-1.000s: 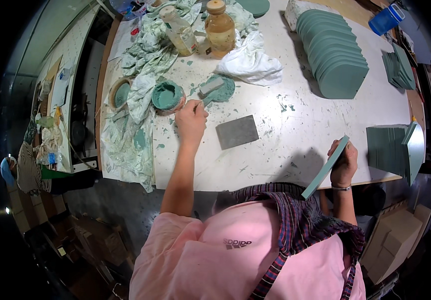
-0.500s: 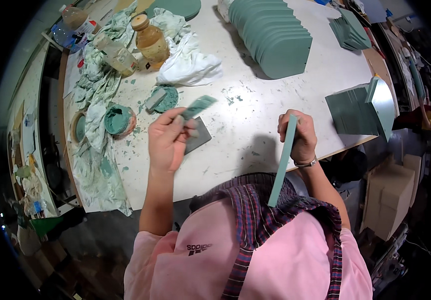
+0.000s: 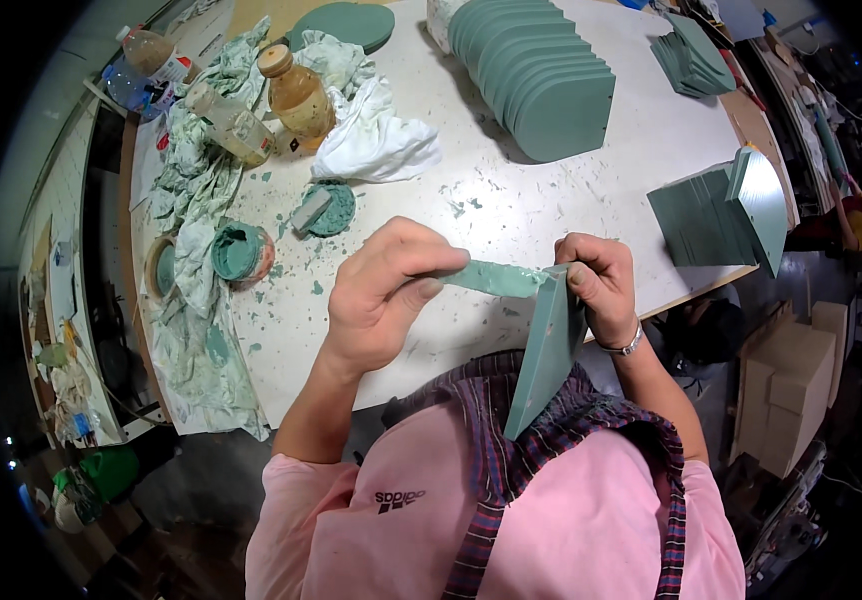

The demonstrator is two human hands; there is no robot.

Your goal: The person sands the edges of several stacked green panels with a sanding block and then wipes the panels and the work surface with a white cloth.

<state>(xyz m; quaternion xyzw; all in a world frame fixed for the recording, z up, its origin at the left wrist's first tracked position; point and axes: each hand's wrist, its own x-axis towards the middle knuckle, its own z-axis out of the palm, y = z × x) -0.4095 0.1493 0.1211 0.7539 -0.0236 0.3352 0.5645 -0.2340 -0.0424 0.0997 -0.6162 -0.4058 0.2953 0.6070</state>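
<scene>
My left hand (image 3: 383,295) pinches a flat scraper blade (image 3: 494,279) smeared with green putty, its far end touching the upper edge of a green-painted panel (image 3: 543,355). The panel stands on edge, tilted, close to my apron. Its top end is gripped by my right hand (image 3: 603,288), thumb on the near face and fingers folded behind, partly hidden. Left of my hands, an open tub (image 3: 239,252) holds green putty. Behind it lies a round lid (image 3: 337,212) heaped with putty, with a small grey block (image 3: 311,211) on it.
A long row of rounded green panels (image 3: 541,85) stands at the back of the white table (image 3: 431,205). More panels (image 3: 701,215) lean together at the right edge. Stained rags (image 3: 196,190), a white cloth (image 3: 381,145) and bottles (image 3: 299,100) crowd the left side.
My left hand has moved right, bringing the scraper against the panel's edge. The panel has turned, showing more of its broad face, and my right hand has come slightly nearer.
</scene>
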